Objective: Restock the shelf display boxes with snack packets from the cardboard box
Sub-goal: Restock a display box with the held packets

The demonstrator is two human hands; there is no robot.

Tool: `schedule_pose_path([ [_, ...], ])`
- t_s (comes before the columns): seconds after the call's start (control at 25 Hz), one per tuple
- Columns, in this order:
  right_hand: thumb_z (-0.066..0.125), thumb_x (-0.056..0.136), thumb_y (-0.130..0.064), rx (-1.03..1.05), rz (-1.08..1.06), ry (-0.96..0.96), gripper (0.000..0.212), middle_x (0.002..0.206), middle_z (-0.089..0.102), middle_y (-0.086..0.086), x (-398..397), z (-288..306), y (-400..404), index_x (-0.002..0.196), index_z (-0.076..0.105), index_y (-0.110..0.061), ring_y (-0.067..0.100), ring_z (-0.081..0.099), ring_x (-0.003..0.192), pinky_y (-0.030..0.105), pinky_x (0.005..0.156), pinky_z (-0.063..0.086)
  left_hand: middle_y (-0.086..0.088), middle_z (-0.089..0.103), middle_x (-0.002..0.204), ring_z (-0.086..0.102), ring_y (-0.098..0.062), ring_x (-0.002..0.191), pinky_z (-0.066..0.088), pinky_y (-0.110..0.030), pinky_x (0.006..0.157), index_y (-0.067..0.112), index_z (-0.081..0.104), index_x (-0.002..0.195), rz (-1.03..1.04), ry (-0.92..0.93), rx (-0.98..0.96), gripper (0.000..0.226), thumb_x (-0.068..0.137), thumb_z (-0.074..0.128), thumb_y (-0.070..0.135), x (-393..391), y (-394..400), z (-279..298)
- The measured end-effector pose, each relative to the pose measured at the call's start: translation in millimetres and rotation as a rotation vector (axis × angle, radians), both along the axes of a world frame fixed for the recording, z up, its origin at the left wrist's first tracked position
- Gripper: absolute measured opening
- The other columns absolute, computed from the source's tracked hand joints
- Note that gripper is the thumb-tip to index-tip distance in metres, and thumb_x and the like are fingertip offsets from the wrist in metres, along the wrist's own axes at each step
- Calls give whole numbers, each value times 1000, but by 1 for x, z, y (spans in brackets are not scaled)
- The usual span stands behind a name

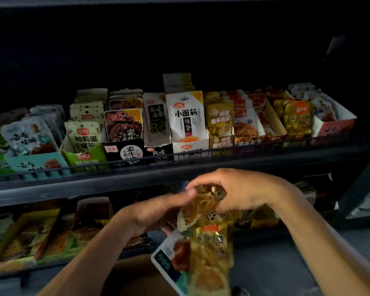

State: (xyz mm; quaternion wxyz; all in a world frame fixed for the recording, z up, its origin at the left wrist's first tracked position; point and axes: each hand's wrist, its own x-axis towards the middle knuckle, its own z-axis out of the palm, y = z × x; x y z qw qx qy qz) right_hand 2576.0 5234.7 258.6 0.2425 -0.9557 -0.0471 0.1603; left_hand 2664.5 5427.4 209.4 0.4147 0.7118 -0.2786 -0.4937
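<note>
a bunch of glossy, crinkled plastic snack packets (203, 238), mostly yellow-gold with one teal-and-white packet (169, 259) at the lower left, hangs in front of the lower shelf; i count at least four, though the overlap hides the exact number. two hands hold the bunch just below the upper rail. the left hand (156, 212) grips it from the side, fingers curled behind the packets and thumb lying across the top. the right hand (239, 193) comes from above, its fingers bent and pinching the top edge of the uppermost packet. directly beneath, a brown cardboard box (135, 274) shows its matte open corner. above the hands, the upper shelf (83, 184), dark metal with a thin wire front rail, carries about ten cardboard display boxes side by side, each packed with upright flat pouches. the white box (190, 146) near the middle stands fullest and tallest. the lower shelf (30, 265) holds more tilted trays, too dim to count.
</note>
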Motion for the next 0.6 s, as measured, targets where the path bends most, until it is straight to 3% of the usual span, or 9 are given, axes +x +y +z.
schedule_pose_path([
  [0.08, 73, 79, -6, 62, -24, -79, 78, 131, 52, -15, 0, -3, -2, 131, 45, -58, 12, 62, 104, 40, 83, 58, -10, 76, 103, 70, -26, 93, 51, -39, 90, 16, 75, 97, 22, -29, -57, 37, 70, 76, 42, -5, -11, -2],
  [0.16, 74, 81, -10, 196, -133, -175, 78, 130, 49, -18, -2, -7, -8, 135, 41, -56, 4, 59, 96, 30, 74, 58, -17, 75, 99, 72, -28, 84, 57, -39, 84, 6, 73, 100, 185, -1, -125, 23, 79, 75, 15, -9, -22, -8],
  [0.28, 79, 80, -36, 453, -448, -383, 76, 138, 45, -15, -1, -17, -17, 141, 36, -47, 7, 54, 112, 26, 82, 50, -24, 73, 95, 70, -33, 76, 58, -38, 72, 0, 69, 94, 466, 97, -253, 12, 84, 70, 7, -10, -29, -13],
  [0.32, 76, 79, -48, 543, -561, -375, 72, 135, 49, -14, -3, -17, -23, 141, 39, -43, 9, 55, 113, 28, 84, 49, -24, 72, 92, 68, -33, 75, 57, -37, 71, 2, 69, 85, 543, 101, -294, 5, 87, 66, 5, -10, -31, -14],
  [0.4, 70, 77, -58, 659, -637, -210, 62, 121, 64, -8, -11, -16, -36, 132, 51, -35, 15, 63, 108, 35, 89, 49, -20, 68, 87, 62, -32, 77, 51, -36, 72, 8, 69, 71, 669, 50, -360, 21, 90, 62, 5, -8, -33, -16],
  [0.52, 78, 78, -32, 708, -539, -53, 38, 104, 75, 4, -21, -20, -40, 113, 64, -28, 28, 70, 101, 52, 95, 52, -10, 74, 79, 69, -25, 68, 56, -28, 63, 9, 71, 73, 746, 43, -486, 22, 91, 60, 2, -9, -36, -13],
  [0.6, 76, 83, -17, 732, -533, -104, 25, 100, 76, 4, -18, -29, -35, 107, 67, -21, 27, 72, 96, 48, 89, 55, -8, 75, 78, 71, -18, 65, 54, -24, 52, 6, 69, 84, 766, 59, -524, 10, 88, 62, 0, -10, -37, -12],
])
